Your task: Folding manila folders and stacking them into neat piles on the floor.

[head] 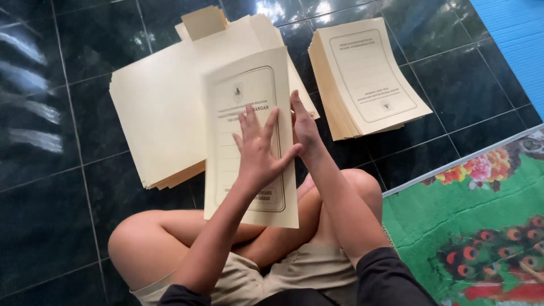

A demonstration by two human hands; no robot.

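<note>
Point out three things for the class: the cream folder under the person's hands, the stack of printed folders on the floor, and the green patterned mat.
Cream folder point(226, 107), head view, upper front panel.
Stack of printed folders point(371, 73), head view, top cover.
Green patterned mat point(436, 221), head view, plain green area.

Bare dark tiled floor lies open to the left. Ahead, the wide pile of blank cream sheets and the printed cover stack block the way — only a narrow floor strip between them.
</note>
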